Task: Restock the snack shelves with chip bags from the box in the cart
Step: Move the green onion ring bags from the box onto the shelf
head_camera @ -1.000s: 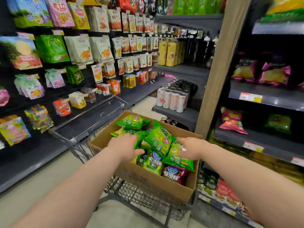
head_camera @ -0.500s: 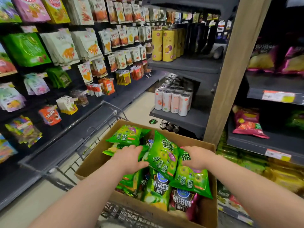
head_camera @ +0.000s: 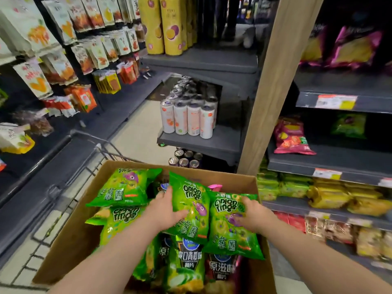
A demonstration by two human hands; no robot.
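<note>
Head view: a cardboard box (head_camera: pixel 212 174) sits in a wire cart (head_camera: pixel 89 143) at near centre, filled with chip bags. At the middle of the box the left hand (head_camera: pixel 165 209) grips a green onion-rings bag (head_camera: pixel 191 200), fingers behind its left edge and thumb across its front, the bag raised over the others. Just right of it the right hand (head_camera: pixel 254 217) holds a second green bag (head_camera: pixel 227 236), fingers curled over its upper right edge and thumb on its front; the two bags overlap. More green bags (head_camera: pixel 125 187) lie at the box's left, and a cucumber bag (head_camera: pixel 186 264) and a dark red bag (head_camera: pixel 222 270) lie at its near side, under the held ones. Right of a wooden post (head_camera: pixel 275 85), shelves (head_camera: pixel 331 162) carry a pink bag (head_camera: pixel 292 139) and yellow packs (head_camera: pixel 326 196). At far centre white cans (head_camera: pixel 188 117) stand on a low shelf, and packets (head_camera: pixel 63 49) hang at left.
</note>
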